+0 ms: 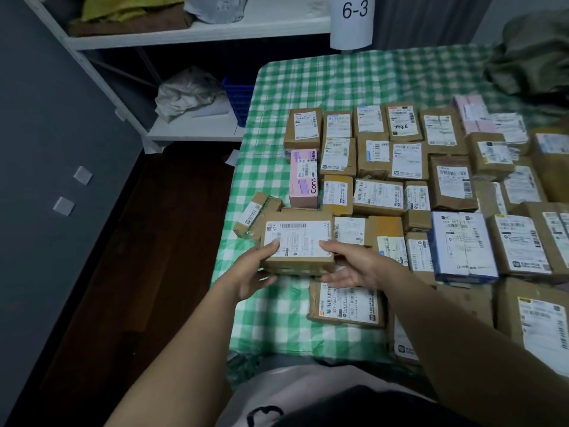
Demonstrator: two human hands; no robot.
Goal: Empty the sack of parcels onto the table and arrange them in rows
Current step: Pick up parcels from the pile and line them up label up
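At the near left edge of the rows, both hands grip one brown parcel, label up: left hand clamped on its left end, thumb on the label; right hand clamped on its right end, fingers beneath. Whether it rests on the surface, which has a green-checked cloth, cannot be told. Labelled parcels lie in close rows across the cloth, with a pink box among them. A small brown parcel lies tilted just beside the held one. A dark green sack sits at the far right corner.
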